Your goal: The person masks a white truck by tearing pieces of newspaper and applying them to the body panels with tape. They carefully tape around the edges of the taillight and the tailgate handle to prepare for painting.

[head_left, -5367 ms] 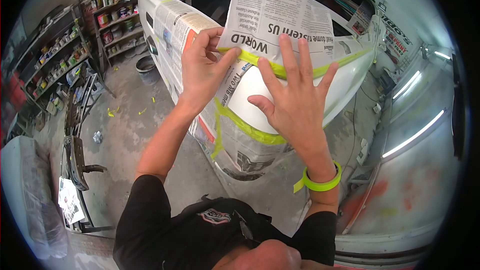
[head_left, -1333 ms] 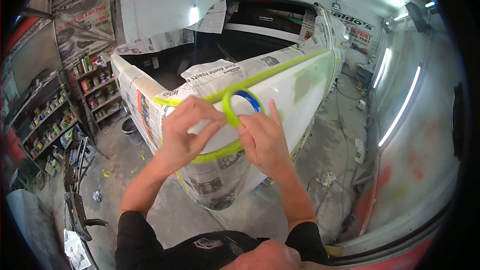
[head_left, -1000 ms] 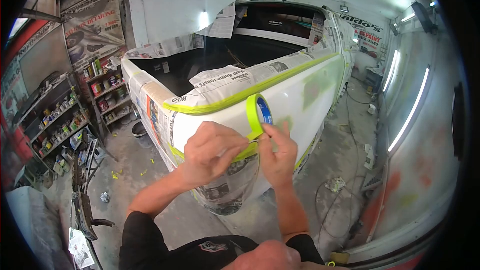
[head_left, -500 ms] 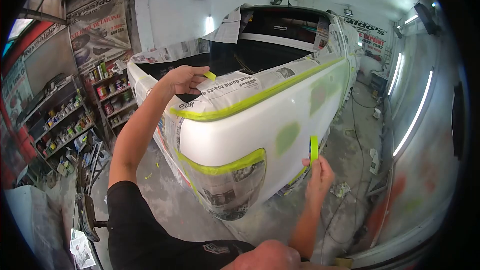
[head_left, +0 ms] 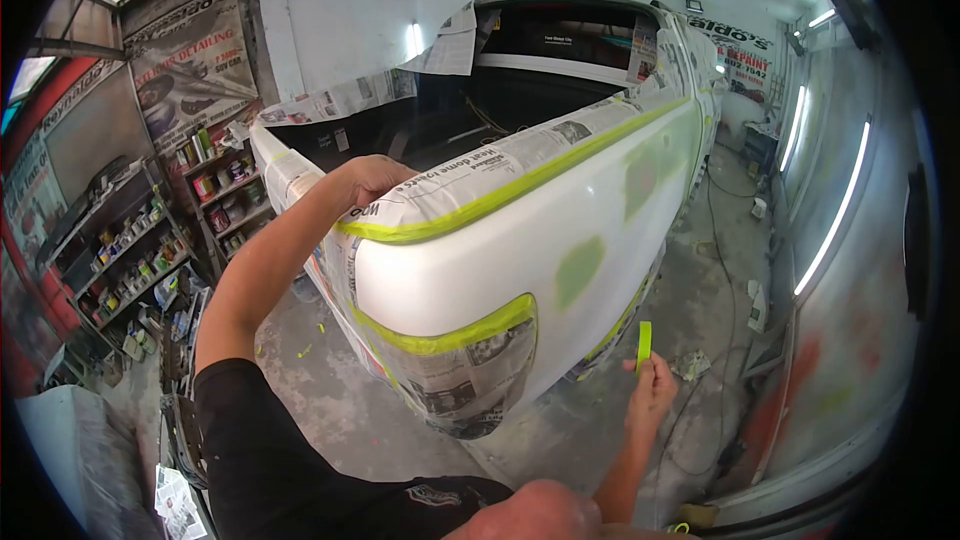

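Observation:
My left hand (head_left: 375,178) is at the rear corner of a white pickup truck (head_left: 450,285), bent over the newspaper (head_left: 540,148) that covers the bed rail. Its fingertips are mostly hidden, and no tape strip shows in them. Low on the right, away from the truck's side, my right hand (head_left: 652,392) grips a roll of yellow-green masking tape (head_left: 644,342), seen edge-on. A band of the same tape (head_left: 520,190) runs along the lower edge of the rail newspaper. More newspaper (head_left: 465,380), edged with tape, covers the corner below.
Shelves of paint cans (head_left: 130,250) stand at the left. A dark cable (head_left: 722,270) trails over the floor on the right, near a crumpled paper (head_left: 692,365). Greenish patches (head_left: 580,273) mark the truck's side. A wall with light tubes (head_left: 835,210) borders the right.
My left hand has moved down and slightly left onto the corner newspaper; the tape strip it held is now out of sight. My right hand has lowered with the tape roll, away from the truck.

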A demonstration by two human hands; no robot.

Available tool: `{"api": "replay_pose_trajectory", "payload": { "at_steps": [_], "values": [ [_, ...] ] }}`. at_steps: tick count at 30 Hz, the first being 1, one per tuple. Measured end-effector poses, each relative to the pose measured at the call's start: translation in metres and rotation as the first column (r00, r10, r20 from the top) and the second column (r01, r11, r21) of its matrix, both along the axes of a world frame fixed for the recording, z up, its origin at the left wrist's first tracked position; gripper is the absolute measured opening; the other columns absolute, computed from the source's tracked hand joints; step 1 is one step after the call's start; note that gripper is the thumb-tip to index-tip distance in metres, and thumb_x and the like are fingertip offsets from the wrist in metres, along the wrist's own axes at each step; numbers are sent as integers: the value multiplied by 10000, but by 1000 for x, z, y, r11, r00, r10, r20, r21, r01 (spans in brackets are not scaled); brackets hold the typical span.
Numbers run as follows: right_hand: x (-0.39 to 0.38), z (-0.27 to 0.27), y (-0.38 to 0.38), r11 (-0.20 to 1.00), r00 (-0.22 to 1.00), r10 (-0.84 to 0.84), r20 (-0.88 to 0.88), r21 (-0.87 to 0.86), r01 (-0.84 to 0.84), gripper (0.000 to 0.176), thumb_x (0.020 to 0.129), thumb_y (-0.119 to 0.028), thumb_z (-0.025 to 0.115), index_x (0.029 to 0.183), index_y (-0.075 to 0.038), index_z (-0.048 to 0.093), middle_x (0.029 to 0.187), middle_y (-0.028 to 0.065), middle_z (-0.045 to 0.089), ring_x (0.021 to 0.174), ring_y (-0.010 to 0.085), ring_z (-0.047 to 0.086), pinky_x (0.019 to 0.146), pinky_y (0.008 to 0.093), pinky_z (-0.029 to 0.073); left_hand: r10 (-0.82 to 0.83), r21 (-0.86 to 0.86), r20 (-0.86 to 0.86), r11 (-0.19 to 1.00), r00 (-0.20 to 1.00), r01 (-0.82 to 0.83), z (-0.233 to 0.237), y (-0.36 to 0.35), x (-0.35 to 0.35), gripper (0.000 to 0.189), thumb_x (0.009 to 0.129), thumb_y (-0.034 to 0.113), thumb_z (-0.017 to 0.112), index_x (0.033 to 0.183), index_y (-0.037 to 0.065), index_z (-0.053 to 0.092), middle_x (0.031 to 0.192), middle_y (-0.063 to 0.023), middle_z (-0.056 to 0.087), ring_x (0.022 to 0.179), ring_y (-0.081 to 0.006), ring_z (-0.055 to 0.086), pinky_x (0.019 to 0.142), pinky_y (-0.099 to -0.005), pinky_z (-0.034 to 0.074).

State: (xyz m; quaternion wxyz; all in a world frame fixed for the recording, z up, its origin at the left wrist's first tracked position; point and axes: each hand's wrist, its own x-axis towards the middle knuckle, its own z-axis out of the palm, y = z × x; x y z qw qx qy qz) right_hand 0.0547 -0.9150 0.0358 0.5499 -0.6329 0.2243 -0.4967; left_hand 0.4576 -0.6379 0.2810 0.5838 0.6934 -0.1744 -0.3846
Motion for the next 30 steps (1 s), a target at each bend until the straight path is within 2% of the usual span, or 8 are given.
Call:
{"api": "replay_pose_trajectory", "payload": {
  "at_steps": [1,4,10,13,19,22,25,30],
  "values": [
    [-1,-4,1,1000,1000,-2,-15,22,2,201,988,-59,513,1042,38,680,830,11,671,743,55,532,685,230,412,-4,49,17,999,1000,3,1,-4,-7,325,927,136,719,1173,-72,675,1100,-165,732,853,-190,735,745,-355,623],
    [-5,-20,2,998,999,-1,-41,60,3,201,988,-67,518,1040,32,685,814,4,667,717,45,508,662,225,396,-224,190,275,966,935,176,-4,-9,1,370,919,134,720,1216,-80,665,1136,-153,721,853,-165,714,761,-318,605],
    [-17,-34,5,996,998,-17,-67,88,22,212,991,-107,517,1012,19,686,780,-4,658,680,39,463,649,226,375,-266,258,335,949,904,183,-11,-10,16,394,919,144,712,1246,-69,657,1161,-132,713,906,-149,689,799,-278,577],
    [-21,-38,4,995,997,-9,-74,102,17,207,996,-100,513,999,20,681,783,1,655,696,43,483,652,229,385,-230,238,272,957,934,167,-11,-4,16,433,951,191,678,1300,-58,618,1211,-123,696,992,-147,691,877,-278,563],
    [-23,-41,1,997,995,4,-97,73,4,198,997,-90,514,1016,23,675,791,4,657,708,48,499,657,231,393,-88,310,417,949,905,-51,12,-9,-32,429,944,167,672,1297,-69,616,1172,-130,711,966,-150,703,866,-275,566],
    [-22,-37,4,997,995,17,-103,75,-10,191,995,-87,519,1025,21,674,792,1,657,707,46,496,655,229,391,-48,228,398,972,916,-48,15,-9,-38,430,912,129,722,1279,-74,627,1113,-144,729,897,-150,714,825,-283,581],
    [-20,-36,9,997,995,34,-89,72,-27,183,993,-79,522,1022,18,675,794,-5,656,699,41,484,642,226,379,-30,54,352,998,936,12,1,-8,-30,418,930,139,709,1279,-77,628,1144,-136,721,896,-143,714,823,-278,579],
    [-21,-41,9,996,995,37,-95,86,-29,177,991,-72,521,1014,14,674,791,-16,650,676,33,453,619,220,355,-179,207,429,974,885,97,6,-11,-18,351,964,95,657,1279,-58,638,1194,-128,708,1002,-136,697,904,-270,562]
  ]
}}
